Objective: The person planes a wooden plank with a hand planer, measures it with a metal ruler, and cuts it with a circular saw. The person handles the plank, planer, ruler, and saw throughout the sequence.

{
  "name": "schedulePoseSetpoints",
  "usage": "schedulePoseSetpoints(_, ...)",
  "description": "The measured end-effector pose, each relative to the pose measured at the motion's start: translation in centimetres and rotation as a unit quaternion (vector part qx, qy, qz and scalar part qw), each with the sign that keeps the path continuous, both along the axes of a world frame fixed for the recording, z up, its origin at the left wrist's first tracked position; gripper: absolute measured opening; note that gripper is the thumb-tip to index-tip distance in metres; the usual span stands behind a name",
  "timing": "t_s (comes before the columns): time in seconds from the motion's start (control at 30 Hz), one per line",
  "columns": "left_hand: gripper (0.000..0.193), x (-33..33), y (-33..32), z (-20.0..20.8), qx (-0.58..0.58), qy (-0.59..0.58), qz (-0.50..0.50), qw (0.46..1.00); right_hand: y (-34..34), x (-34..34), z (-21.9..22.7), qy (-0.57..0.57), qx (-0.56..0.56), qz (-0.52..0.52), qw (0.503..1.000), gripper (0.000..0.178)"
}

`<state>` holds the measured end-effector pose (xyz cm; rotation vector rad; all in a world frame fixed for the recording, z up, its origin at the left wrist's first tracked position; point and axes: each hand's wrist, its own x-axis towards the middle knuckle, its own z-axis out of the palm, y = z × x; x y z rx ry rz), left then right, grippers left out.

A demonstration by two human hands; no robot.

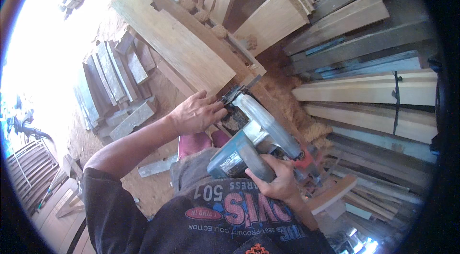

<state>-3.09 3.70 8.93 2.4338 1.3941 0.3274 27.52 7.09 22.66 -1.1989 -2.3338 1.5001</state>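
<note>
A circular saw (256, 127) with a teal motor housing and a pale metal blade guard lies across the workpiece, close to my body. My right hand (278, 182) is wrapped round its rear handle. My left hand (199, 112) is curled at the front of the saw, its fingertips at the dark base plate; exactly what they grip there is partly hidden. Just beyond the base is the end of a wide light wooden board (177, 38), which slants away to the upper left and has a notch in its far edge. The saw's blade is hidden.
Sawdust (306, 120) covers the ground right of the saw. Stacked planks (369, 89) fill the right side. A thick short board (278, 17) lies beyond the bench. Loose offcuts (115, 72) are piled at the left, and a flat wood strip (157, 165) lies below my left forearm.
</note>
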Motion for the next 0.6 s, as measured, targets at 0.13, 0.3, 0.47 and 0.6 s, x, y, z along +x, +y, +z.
schedulePoseSetpoints(0.13,0.019,2.7,-1.9,0.4,-0.003,0.03,0.106,0.994,-0.9,0.1,0.2,-0.007,-0.001,-0.012,1.0,0.036)
schedulePoseSetpoints(0.3,0.02,6.8,-3.1,0.4,-0.073,-0.092,0.342,0.932,-1.5,0.1,0.5,0.001,-0.015,-0.028,0.999,0.035)
schedulePoseSetpoints(0.47,0.035,8.4,-5.5,-0.5,-0.134,-0.328,0.58,0.734,-1.8,0.0,0.7,0.028,-0.001,-0.03,0.999,0.034)
schedulePoseSetpoints(0.6,0.056,8.7,-9.2,-2.7,-0.172,-0.58,0.553,0.574,-2.2,0.1,0.9,0.039,0.0,-0.03,0.999,0.033)
